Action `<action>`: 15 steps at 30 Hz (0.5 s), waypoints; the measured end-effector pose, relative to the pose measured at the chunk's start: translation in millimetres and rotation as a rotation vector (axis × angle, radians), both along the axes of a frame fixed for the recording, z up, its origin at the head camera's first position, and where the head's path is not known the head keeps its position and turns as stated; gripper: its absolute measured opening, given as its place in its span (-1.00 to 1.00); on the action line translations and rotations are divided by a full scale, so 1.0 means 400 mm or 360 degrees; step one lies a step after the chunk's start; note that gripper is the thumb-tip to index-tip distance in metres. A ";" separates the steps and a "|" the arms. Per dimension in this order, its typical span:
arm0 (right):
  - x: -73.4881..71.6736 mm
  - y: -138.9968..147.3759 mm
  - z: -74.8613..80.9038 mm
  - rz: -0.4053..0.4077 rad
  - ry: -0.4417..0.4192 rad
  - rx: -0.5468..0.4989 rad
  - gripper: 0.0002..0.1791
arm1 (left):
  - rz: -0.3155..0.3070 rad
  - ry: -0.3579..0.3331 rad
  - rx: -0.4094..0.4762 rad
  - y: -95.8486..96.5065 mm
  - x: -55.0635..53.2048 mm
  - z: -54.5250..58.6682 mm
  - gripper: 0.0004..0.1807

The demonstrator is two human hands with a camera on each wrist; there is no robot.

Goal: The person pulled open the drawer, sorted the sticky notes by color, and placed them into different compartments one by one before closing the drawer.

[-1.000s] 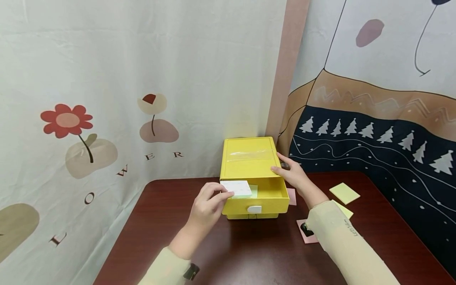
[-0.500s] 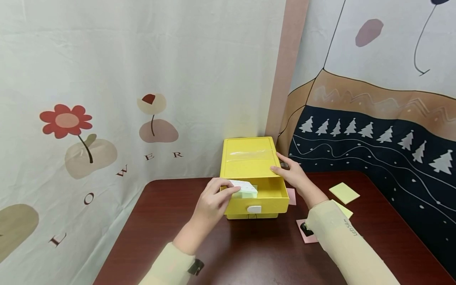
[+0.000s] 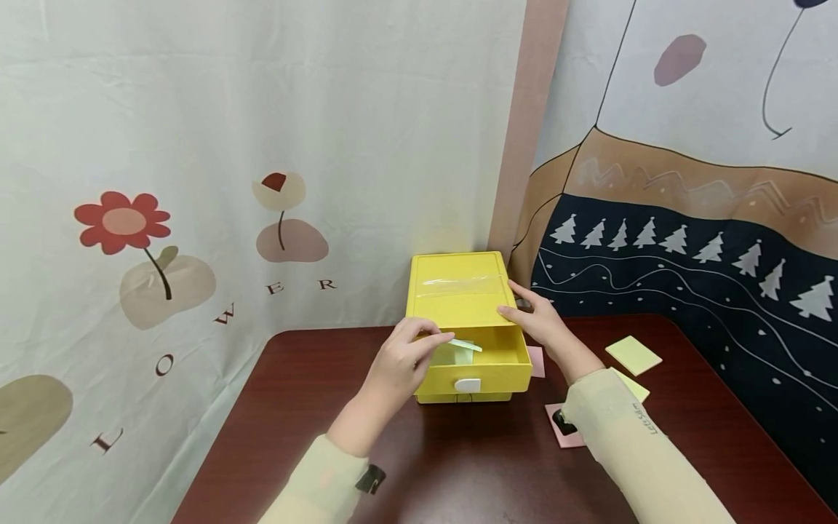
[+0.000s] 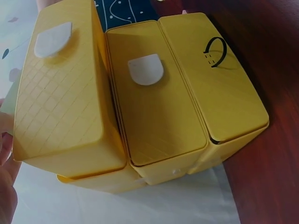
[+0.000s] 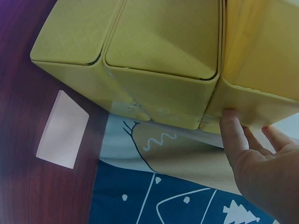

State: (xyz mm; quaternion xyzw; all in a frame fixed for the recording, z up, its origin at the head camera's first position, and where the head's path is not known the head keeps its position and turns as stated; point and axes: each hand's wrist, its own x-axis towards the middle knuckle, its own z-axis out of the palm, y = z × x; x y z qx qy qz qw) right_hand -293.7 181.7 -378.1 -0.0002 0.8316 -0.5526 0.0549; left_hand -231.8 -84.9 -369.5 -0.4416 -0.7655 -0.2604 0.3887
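Observation:
A yellow drawer cabinet [image 3: 458,298] stands on the table with its top drawer [image 3: 435,379] pulled out. Over that drawer, my left hand [image 3: 399,364] pinches a thin light green sticky note pad [image 3: 467,345], now seen nearly edge-on. Another pale green pad [image 3: 463,357] shows inside, partly hidden. My right hand [image 3: 540,320] rests against the cabinet's right side. In the right wrist view its fingertips [image 5: 229,115] touch the side wall near the top, fingers extended. The left wrist view has only a bit of the left hand [image 4: 7,154] at its edge, beside the open drawer's front [image 4: 60,102].
Two yellow sticky note pads [image 3: 633,355] lie on the table [image 3: 484,466] at the right. One pink pad [image 3: 537,362] sits close by the cabinet, another pink pad [image 3: 567,435] below the right sleeve. Below the top drawer are a middle drawer [image 4: 159,112] and a bottom drawer [image 4: 233,98] with a black loop.
My left hand has moved right and slightly up over the drawer, and the held pad has turned from its white face to nearly edge-on. The right hand stays in place.

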 end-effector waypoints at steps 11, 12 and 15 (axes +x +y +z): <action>0.000 0.001 -0.002 0.0003 0.0007 0.0008 -0.16 | 0.0117 -0.0090 -0.0125 0.033 -0.004 0.013 -0.66; 0.001 0.000 -0.001 0.0000 0.0004 0.0006 -0.16 | 0.0117 -0.0089 -0.0123 0.036 -0.005 0.012 -0.67; 0.001 0.000 0.000 -0.0010 0.0000 0.0007 -0.16 | 0.0125 -0.0093 -0.0123 0.044 -0.008 0.009 -0.67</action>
